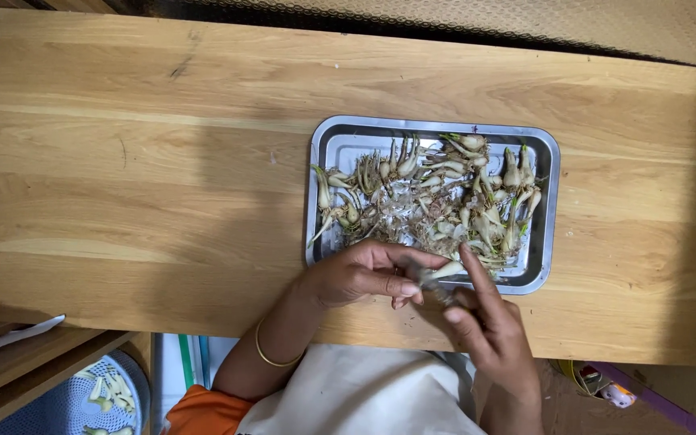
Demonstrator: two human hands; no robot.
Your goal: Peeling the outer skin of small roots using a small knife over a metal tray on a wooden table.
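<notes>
Wooden tabletop (163, 177), seen from above. A metal tray (325, 145) sits right of centre, piled with small bulbs (445, 193): pale bodies, green shoots, stringy roots, with loose papery skins scattered among them.

Both hands work at the tray's near edge. Left hand (360, 274) curls its fingers and pinches one bulb (445, 270) by its root end; a thin bangle (271, 354) rides that wrist. Right hand (489, 326) meets it from the near side, forefinger stretched out over the bulb's pale body, thumb tucked beneath. It may hold a small blade or only a scrap of skin; the view is too blurred to tell.

Progress, as a judgement: the tray is still heavily loaded and most bulbs keep roots and shoots, so the bulk looks untrimmed. At lower left, below the tabletop, a blue basket (50, 411) holds only a few pale pieces (110, 391), possibly cleaned ones. Early stage, much left.
</notes>
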